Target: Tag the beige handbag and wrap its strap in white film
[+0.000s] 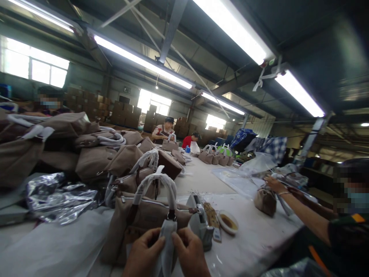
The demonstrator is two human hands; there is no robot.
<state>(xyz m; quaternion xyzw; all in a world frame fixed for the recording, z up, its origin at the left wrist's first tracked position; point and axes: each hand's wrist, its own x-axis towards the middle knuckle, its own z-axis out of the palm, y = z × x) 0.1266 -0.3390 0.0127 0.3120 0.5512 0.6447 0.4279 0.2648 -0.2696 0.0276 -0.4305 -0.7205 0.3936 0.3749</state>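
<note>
In the head view, a taupe handbag (115,227) stands upright on the white table (245,250) at the lower centre of the frame, its wrapped handle (157,177) arching above the zip. In front of it, the left hand (145,250) and the right hand (191,252) are side by side, the fingers of both pinching a pale wrapped strip (167,234) just below the bag's metal ring (172,217). Just right of the handbag are a grey tape dispenser (203,225), a brown patterned strip (211,216) and a round shallow dish (228,222) with brown contents. A large heap of similar bags (95,152) fills the left of the frame, with crumpled silvery plastic (60,196) below it and white sheeting (57,246) at the lower left. At the right, a masked person's hand (275,185) touches a small taupe bag (265,201). A row of bags (216,157) stands farther back, near two more people (163,130) at the upper centre
</note>
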